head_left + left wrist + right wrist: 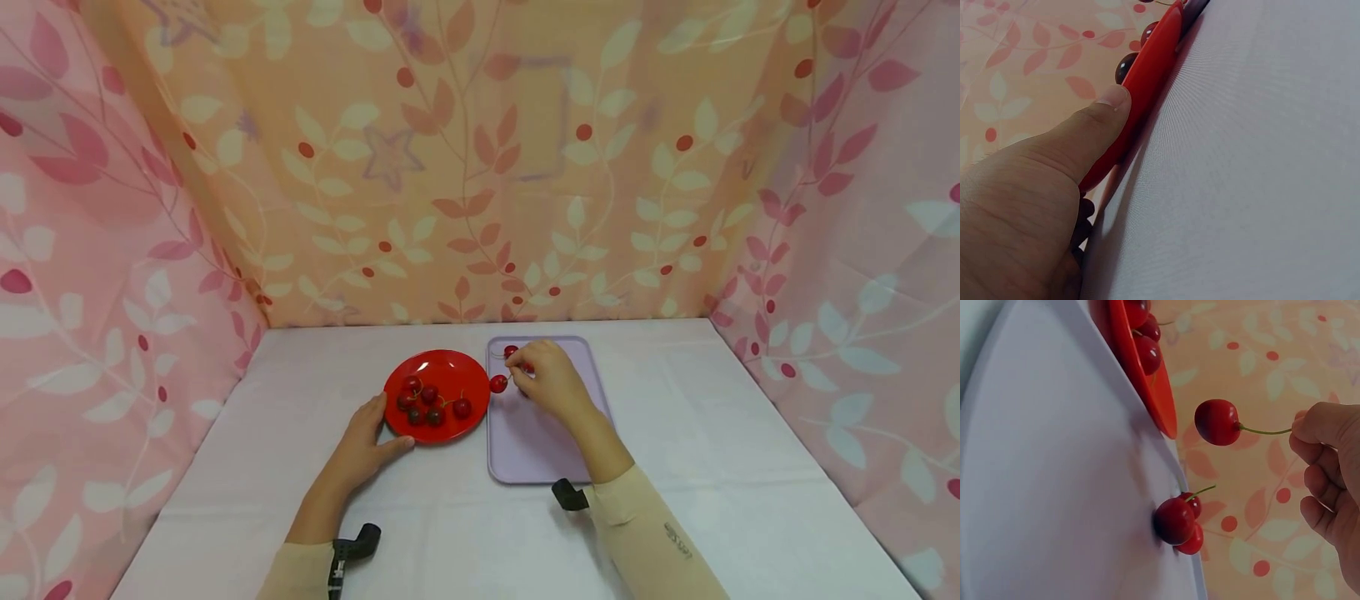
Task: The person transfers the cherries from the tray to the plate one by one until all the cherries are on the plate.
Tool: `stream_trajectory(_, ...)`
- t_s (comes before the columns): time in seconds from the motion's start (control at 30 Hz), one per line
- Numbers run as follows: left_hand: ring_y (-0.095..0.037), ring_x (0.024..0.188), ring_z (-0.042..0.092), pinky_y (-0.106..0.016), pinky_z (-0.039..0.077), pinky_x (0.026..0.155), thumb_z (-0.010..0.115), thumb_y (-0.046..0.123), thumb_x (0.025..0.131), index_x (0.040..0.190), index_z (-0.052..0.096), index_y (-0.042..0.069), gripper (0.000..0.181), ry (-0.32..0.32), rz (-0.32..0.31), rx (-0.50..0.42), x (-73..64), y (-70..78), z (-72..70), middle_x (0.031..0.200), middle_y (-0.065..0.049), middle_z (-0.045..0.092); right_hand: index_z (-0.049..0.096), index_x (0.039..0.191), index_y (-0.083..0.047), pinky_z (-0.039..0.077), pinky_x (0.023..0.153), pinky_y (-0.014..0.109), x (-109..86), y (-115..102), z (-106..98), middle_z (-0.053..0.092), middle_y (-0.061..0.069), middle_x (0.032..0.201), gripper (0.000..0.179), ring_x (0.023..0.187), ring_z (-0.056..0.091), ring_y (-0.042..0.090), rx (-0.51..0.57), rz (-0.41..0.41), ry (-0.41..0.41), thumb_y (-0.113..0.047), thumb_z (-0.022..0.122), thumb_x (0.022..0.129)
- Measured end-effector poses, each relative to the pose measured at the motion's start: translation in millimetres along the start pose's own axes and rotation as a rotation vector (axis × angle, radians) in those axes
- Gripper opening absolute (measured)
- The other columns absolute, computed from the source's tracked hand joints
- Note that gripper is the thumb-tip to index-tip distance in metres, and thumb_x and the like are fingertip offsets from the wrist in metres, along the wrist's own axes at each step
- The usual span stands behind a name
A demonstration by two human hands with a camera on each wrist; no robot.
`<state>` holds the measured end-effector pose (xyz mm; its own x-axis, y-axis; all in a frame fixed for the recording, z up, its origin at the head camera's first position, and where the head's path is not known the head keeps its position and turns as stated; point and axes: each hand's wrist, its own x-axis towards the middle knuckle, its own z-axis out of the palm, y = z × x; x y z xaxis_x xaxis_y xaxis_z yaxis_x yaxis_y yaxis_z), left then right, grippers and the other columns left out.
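My right hand (551,379) pinches the green stem of a cherry (1217,422) between thumb and fingertips. That cherry hangs above the lilac tray (536,450), close to the right rim of a round red plate (437,357). Several cherries (429,395), some with stems, lie on the plate. Around the plate's near left edge, my left hand (362,446) holds the rim, its thumb (1107,112) against the side. At the tray's far end a small cluster of cherries (1174,521) rests, partly hidden behind my right hand in the head view.
A white cloth (300,392) covers the table under the plate and tray, which stand side by side. Flowered curtains (480,167) enclose the back and both sides. Each wrist carries a small black camera (570,495).
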<state>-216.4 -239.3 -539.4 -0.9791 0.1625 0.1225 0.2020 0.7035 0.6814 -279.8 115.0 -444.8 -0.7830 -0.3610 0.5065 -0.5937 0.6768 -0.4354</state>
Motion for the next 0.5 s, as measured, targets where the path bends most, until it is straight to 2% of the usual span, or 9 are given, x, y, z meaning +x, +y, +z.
stream_trajectory(0.27,-0.040,0.154,0.023,-0.064,0.027,0.120,0.077,0.056,0.085,0.164,0.024,0.009,0.106,-0.005,-0.004,0.007,-0.5,0.1,-2.2,0.167,-0.015,0.030,0.080,0.095,-0.016,0.052,0.084,0.035,17.0,-9.6,-1.7,0.073,-0.004,0.088,0.013,0.094,0.057,0.018,0.013,-0.010,-0.034,-0.007,0.072,0.089)
stream_trajectory(0.5,-0.040,0.154,0.022,-0.063,0.026,0.121,0.078,0.055,0.085,0.164,0.023,0.010,0.106,-0.010,-0.012,-0.014,-1.6,1.9,-1.8,0.167,-0.014,0.029,0.080,0.095,-0.020,0.051,0.082,0.031,30.5,-14.8,6.1,0.069,-0.008,0.087,0.014,0.092,0.053,0.014,0.017,-0.010,-0.117,-0.011,0.070,0.090)
